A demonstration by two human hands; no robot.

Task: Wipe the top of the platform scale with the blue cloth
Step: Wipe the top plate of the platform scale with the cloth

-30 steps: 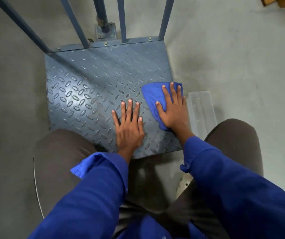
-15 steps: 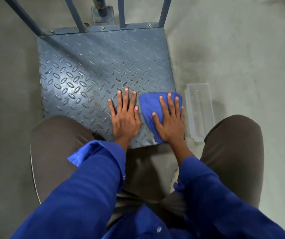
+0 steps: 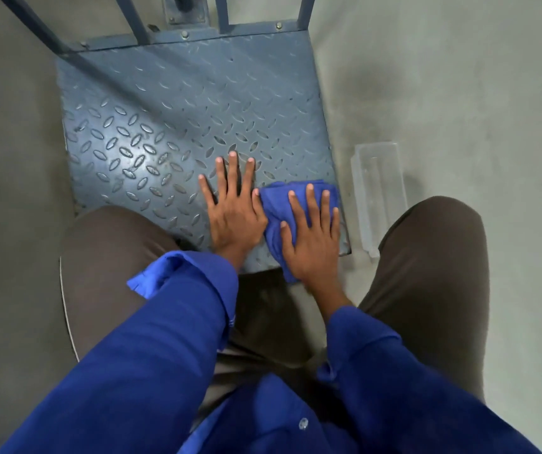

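The platform scale (image 3: 164, 126) is a grey-blue checker-plate square on the floor in front of my knees. The blue cloth (image 3: 274, 208) lies bunched at its near right corner, with its lower end hanging over the front edge. My right hand (image 3: 312, 237) presses flat on the cloth with fingers straight and spread. My left hand (image 3: 233, 208) rests flat on the bare plate just left of the cloth, fingers straight, its little finger touching the cloth's edge.
Blue metal rails (image 3: 138, 27) rise from the scale's far edge. A clear plastic tray (image 3: 379, 191) lies on the grey concrete floor (image 3: 459, 109) just right of the scale. My knees in brown trousers (image 3: 427, 257) flank the scale's near edge.
My right hand has dragged the cloth back along the right side of the plate to the near corner. The left hand stays flat on the plate.
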